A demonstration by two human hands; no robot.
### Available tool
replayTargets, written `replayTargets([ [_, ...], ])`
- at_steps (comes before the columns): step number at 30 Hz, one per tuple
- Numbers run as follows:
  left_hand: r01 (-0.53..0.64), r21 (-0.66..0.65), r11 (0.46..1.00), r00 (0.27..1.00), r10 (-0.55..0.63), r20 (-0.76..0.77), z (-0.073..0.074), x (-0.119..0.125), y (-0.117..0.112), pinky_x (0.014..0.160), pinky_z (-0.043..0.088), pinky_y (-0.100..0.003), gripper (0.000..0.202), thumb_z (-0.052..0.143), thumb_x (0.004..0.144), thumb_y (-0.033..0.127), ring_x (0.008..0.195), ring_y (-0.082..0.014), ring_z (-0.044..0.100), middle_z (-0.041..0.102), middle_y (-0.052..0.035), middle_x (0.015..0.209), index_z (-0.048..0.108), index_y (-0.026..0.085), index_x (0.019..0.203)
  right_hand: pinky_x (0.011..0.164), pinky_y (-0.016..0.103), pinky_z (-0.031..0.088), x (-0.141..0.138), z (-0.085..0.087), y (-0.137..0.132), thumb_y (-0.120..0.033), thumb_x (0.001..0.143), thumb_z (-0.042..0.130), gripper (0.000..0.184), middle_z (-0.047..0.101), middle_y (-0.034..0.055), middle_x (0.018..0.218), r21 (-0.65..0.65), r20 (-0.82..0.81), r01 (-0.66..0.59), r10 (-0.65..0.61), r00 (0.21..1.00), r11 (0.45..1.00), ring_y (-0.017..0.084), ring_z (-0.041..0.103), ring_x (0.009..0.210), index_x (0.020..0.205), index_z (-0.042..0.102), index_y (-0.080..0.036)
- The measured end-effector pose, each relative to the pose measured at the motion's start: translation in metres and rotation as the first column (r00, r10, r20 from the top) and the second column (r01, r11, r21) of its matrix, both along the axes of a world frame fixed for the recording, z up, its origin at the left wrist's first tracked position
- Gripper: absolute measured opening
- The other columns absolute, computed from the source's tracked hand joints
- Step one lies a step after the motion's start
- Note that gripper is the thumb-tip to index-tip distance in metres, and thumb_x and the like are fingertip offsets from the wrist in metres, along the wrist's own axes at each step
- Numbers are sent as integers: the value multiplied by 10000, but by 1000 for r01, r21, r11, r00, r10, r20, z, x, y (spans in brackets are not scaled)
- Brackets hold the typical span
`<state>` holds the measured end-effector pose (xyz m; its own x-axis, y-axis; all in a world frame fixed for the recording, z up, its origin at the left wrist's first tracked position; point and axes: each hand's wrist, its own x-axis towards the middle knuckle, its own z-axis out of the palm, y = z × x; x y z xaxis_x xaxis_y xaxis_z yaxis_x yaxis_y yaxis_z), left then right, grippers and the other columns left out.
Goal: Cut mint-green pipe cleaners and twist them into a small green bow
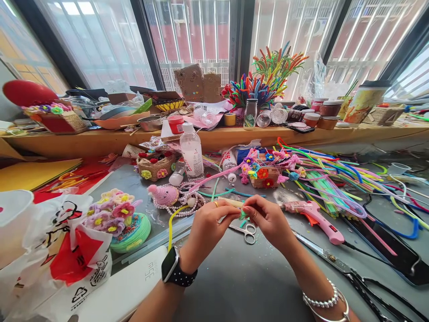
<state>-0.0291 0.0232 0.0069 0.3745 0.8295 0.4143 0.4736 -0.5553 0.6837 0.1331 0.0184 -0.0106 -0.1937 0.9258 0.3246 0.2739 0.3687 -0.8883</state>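
Note:
My left hand (212, 226), with a dark watch on its wrist, is closed in a pinch at the middle of the table. Opposite it, my right hand (266, 219) pinches too, fingertips almost meeting the left ones. Between them shows a short green pipe cleaner (242, 214), partly hidden by the fingers. Just below lie small silver scissors (249, 233), their blades partly covered by the left hand. A pink glue gun (317, 217) rests right of my right hand. Left of my left hand are a string of white beads (187, 210) and a pink crocheted piece (164, 195).
Large black-handled scissors (348, 268) lie at right, near a pile of coloured pipe cleaners (335, 179). A clear bottle (192, 152) stands behind my hands, beside a flower-trimmed basket (266, 175). At left are a crocheted flower pot (132, 232) and a plastic bag (73, 255).

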Motion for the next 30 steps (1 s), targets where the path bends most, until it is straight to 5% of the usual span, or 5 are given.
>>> replayTargets([
  [5, 38, -235, 971, 992, -10, 123, 2, 5, 0, 671, 427, -263, 199, 515, 766, 298, 715, -176, 585, 667, -44, 754, 680, 190, 784, 427, 193, 361, -3, -2, 0, -340, 804, 464, 184, 487, -27, 547, -27, -58, 50, -52, 997, 998, 89, 438, 458, 747, 513, -171],
  [10, 175, -544, 821, 927, 49, 372, 3, 10, -1, 632, 451, -243, 225, 587, 705, 331, 693, -160, 589, 659, -44, 766, 655, 147, 816, 450, 199, 380, -6, -2, -2, -322, 801, 473, 161, 527, -15, 584, 32, -76, 93, -90, 993, 995, 99, 475, 494, 740, 520, -180],
  [17, 221, -629, 746, 832, 192, 520, 1, 11, -1, 611, 428, -208, 144, 680, 618, 250, 646, -115, 564, 637, -18, 696, 637, 131, 687, 579, 231, 423, -4, 3, -2, -322, 784, 513, 171, 561, 14, 692, 76, -50, 125, -122, 991, 989, 134, 529, 650, 706, 569, -180],
  [21, 251, -666, 702, 800, 237, 551, 0, 10, -1, 621, 432, -217, 142, 694, 600, 226, 620, -111, 567, 632, -9, 633, 646, 125, 688, 524, 217, 406, -4, 2, -1, -336, 778, 517, 177, 540, -1, 636, -8, -98, 105, -105, 990, 994, 115, 503, 574, 727, 560, -172],
  [30, 301, -602, 739, 788, 163, 594, 2, 12, -3, 675, 431, -246, 182, 649, 656, 233, 731, -145, 574, 656, -49, 785, 659, 134, 808, 511, 208, 427, -4, 2, -2, -327, 781, 513, 171, 534, -10, 629, -106, -237, 8, -33, 971, 994, 96, 496, 543, 743, 543, -162],
])
